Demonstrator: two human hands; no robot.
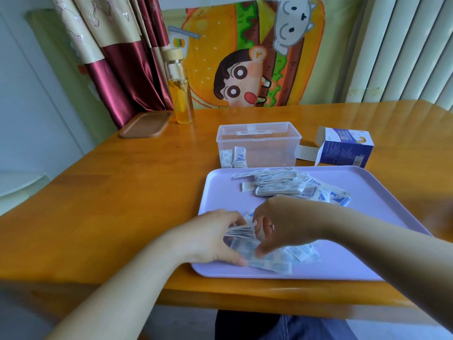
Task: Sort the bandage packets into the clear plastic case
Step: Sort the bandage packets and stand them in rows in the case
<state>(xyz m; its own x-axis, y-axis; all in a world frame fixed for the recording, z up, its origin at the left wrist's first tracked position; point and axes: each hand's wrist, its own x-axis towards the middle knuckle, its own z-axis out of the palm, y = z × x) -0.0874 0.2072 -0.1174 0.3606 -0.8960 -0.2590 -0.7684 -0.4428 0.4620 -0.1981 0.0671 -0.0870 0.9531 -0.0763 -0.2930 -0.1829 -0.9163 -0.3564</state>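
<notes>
Both hands work low over the near end of the lilac tray (367,256): the left hand (213,238) pinches a thin stack of packets (241,231) on edge between thumb and fingers. The right hand (288,224) arches over it, fingers curled down toward the stack's end, thumb near the loose packets (272,260) fanned out below; whether it actually grips one is lost in the blur. The clear plastic case (259,143) sits open just beyond the tray, a few filed packets (234,157) standing in its left corner, and a far pile (289,186) lies unsorted between hands and case. The danger now looks like the stack itself: slick little wrappers in a light pinch could splay or slide out if the right hand nudges them while adding another. On the carry across, a wrist may brush the far pile and scatter it, or bump the light case backward.
</notes>
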